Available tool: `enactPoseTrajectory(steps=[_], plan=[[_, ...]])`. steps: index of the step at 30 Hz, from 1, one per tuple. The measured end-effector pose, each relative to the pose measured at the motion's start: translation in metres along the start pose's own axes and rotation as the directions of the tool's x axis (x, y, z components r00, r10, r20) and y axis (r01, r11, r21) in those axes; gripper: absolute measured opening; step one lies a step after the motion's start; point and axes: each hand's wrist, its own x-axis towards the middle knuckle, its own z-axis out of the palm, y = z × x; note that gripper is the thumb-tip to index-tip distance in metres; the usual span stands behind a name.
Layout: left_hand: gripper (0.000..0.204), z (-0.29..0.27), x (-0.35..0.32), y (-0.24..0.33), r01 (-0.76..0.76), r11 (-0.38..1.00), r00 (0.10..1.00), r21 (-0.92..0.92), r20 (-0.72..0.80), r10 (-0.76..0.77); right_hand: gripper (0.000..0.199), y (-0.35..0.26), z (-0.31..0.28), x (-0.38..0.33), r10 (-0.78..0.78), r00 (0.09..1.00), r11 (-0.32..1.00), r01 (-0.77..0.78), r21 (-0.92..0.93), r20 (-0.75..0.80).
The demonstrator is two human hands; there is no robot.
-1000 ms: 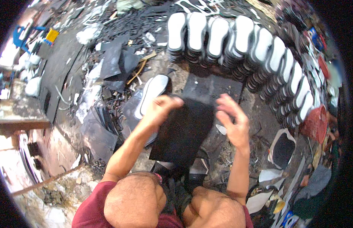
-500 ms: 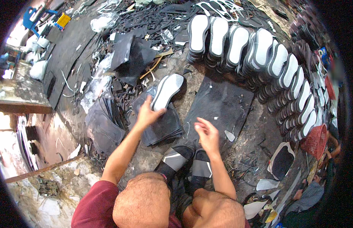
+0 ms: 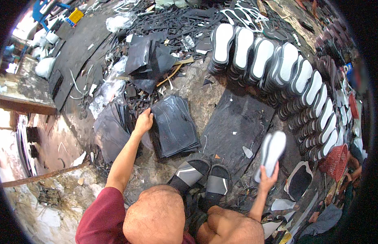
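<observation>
Head: right hand [image 3: 269, 176] curled around white soles [image 3: 275, 149]

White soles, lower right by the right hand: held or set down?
Held. The right hand has thumb and fingers at the lower end of the white soles.

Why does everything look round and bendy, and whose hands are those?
There's no robot here! A wide fisheye camera on somebody's head looks down, and its lens bends straight edges. Those are that person's own bare hands. The right hand holds white-faced shoe soles. The left hand is at the edge of a stack of dark sheets; I can't tell if it grips them. On the floor are also a dark flat board and a curved row of sole stacks.
</observation>
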Motion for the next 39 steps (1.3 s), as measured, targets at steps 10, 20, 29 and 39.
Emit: enactPoseTrajectory(steps=[10, 20, 29, 39], plan=[[0.026, -0.026, -0.009, 0.082, -0.086, 0.910, 0.955, 0.406, -0.226, 0.191, 0.069, -0.031, -0.043, -0.016, -0.311, 0.950, 0.764, 0.237, -0.600, -0.021], [0.013, -0.032, -0.027, 0.029, -0.766, 0.358, 0.544, 0.534, 0.240, 0.804, 0.043, -0.114, 0.121, -0.043, -0.490, 0.642, 0.759, 0.647, -0.075, 0.590], [0.035, -0.018, 0.043, 0.046, -0.286, 0.956, 0.951, 0.059, 0.143, 0.275, 0.041, -0.152, 0.182, -0.055, -0.548, 0.537, 0.769, 0.625, 0.134, 0.641], [0.023, -0.001, 0.043, 0.059, -0.096, 0.978, 0.988, 0.185, 0.136, 0.071, 0.034, -0.133, 0.174, -0.063, -0.412, 0.690, 0.883, 0.464, 0.073, 0.596]])
